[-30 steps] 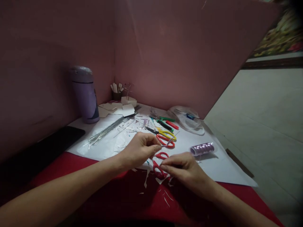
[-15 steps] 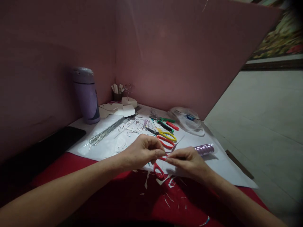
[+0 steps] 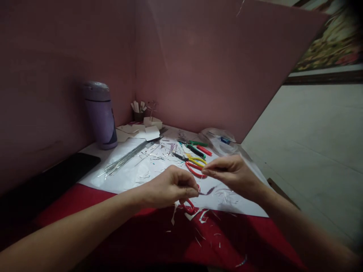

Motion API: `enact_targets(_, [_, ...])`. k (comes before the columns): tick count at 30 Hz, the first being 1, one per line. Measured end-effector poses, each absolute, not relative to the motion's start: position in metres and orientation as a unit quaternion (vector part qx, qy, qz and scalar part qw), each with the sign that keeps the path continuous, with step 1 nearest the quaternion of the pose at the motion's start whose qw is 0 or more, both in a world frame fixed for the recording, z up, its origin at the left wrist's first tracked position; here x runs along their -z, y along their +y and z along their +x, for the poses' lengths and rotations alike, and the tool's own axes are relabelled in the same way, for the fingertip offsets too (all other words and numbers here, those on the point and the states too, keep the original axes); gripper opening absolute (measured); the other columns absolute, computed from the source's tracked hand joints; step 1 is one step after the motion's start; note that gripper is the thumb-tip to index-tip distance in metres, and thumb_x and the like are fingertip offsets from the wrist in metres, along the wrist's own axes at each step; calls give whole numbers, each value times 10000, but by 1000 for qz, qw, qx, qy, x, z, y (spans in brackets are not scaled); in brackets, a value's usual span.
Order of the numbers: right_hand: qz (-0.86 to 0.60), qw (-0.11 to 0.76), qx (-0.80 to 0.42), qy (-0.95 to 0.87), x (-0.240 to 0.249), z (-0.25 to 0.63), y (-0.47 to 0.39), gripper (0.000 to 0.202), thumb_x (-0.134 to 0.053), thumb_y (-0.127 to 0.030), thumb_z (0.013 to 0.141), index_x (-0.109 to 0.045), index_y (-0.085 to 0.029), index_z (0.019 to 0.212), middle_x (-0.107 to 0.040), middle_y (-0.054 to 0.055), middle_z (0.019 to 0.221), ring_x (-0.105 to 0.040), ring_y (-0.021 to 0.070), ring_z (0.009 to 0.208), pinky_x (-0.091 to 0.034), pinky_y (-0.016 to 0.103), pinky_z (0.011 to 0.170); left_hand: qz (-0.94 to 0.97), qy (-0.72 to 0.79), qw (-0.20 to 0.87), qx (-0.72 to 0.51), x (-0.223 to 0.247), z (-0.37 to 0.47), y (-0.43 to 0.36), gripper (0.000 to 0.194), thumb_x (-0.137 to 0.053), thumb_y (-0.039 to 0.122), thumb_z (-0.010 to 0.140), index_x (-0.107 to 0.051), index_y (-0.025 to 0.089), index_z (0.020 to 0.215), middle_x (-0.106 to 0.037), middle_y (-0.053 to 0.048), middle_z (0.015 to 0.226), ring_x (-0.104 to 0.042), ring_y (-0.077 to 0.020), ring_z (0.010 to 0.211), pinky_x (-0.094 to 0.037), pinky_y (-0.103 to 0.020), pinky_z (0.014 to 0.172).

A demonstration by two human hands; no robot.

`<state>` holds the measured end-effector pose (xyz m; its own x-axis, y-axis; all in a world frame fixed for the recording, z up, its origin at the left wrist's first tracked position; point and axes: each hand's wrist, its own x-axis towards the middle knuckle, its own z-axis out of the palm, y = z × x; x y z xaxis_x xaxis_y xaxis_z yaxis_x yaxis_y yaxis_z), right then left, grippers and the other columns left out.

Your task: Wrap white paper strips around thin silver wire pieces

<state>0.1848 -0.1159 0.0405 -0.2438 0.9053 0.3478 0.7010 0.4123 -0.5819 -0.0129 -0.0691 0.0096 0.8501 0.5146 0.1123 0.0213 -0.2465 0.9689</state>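
Purple and slender, a strip (image 3: 211, 190) lies at the lower centre of the frame, pinched at one end between thumb and fingers of the left hand (image 3: 177, 187), its free end pointing right. The right hand (image 3: 229, 170), right of centre and slightly higher, has its fingertips pressed together, apart from the strip; whether anything fine lies between them cannot be told. Red scissor loops (image 3: 191, 209) show partly hidden beneath the left hand. Just above, at centre, rests a dark-bladed tool (image 3: 189, 159) with yellow and red handles; beyond it are a black-and-green grip (image 3: 195, 152) and a short red piece (image 3: 204, 150). Fine clippings (image 3: 154, 155) litter the white sheet (image 3: 167, 170), and paper scraps (image 3: 195, 215) extend onto the red cloth (image 3: 141, 238) at lower centre. Left of centre lies a bundle of thin rods (image 3: 124, 156); a purple bottle (image 3: 100, 121) stands at left. Right of centre, a translucent bag (image 3: 211, 136) sits behind the right hand.
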Motion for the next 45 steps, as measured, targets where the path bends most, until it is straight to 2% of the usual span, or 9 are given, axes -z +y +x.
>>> enact_targets(4, [-524,348,-281,-725,-3,179,-121,191,-604,-293,806,-731,-158,761,-680,34,668,-586,161,620,-436,252,556,710,219,623,-244,-12,-12,-66,150,-590,255,741,-584,112,695,-464,53,464,-350,-45,398,-266,-184,403])
enact_targets(12, [-496,347,-256,-753,8,155,-149,228,-527,-243,852,-717,-163,754,-625,8,612,-528,137,558,-386,240,513,745,258,503,-355,-7,-8,-66,134,-560,195,741,-609,105,656,-501,29,515,-419,-64,480,-319,-198,472])
enact_targets(17, [-502,328,-254,-759,3,158,-146,232,-510,-222,864,-701,-176,740,-626,9,630,-543,143,581,-416,257,549,684,251,608,-315,-10,-8,-66,117,-586,215,715,-599,110,665,-468,48,456,-360,-47,400,-273,-189,412])
enact_targets(20, [-510,345,-217,-757,-1,163,-139,203,-508,-244,870,-703,-196,840,-650,59,892,-583,194,825,-455,334,764,644,236,660,-306,-9,-9,-64,139,-615,239,703,-587,118,642,-450,56,439,-345,-38,380,-257,-179,395])
enact_targets(24, [-503,450,-247,-695,-5,157,-132,246,-504,-328,873,-661,-224,1031,-540,82,1209,-443,243,1165,-320,424,1005,633,230,669,-315,-7,-9,-63,155,-622,252,717,-587,120,642,-441,59,435,-338,-33,382,-250,-171,390])
enact_targets(29, [-468,488,-469,-569,2,130,-134,260,-560,-399,832,-610,-178,957,-619,42,844,-579,159,738,-484,303,689,657,244,634,-328,-11,-6,-67,160,-609,257,722,-601,110,661,-477,47,453,-367,-36,384,-262,-170,381])
enact_targets(32, [-485,509,-490,-516,8,121,-136,266,-586,-404,816,-557,-165,928,-533,-26,650,-452,84,505,-391,209,469,663,249,625,-329,-12,-6,-68,168,-600,265,728,-601,107,672,-494,41,457,-366,-37,379,-246,-171,374])
enact_targets(38, [-499,588,-343,-536,11,125,-135,200,-572,-345,839,-526,-176,744,-468,-45,632,-403,77,548,-351,195,500,698,262,570,-345,-8,-8,-69,169,-572,246,754,-604,100,674,-475,43,482,-359,-44,419,-278,-183,417])
enact_targets(45, [-527,580,-282,-553,9,125,-135,240,-577,-339,824,-522,-170,663,-381,-61,547,-333,79,511,-344,198,479,742,261,517,-337,-10,-9,-70,178,-515,211,784,-609,99,682,-502,18,528,-417,-67,486,-332,-195,469])
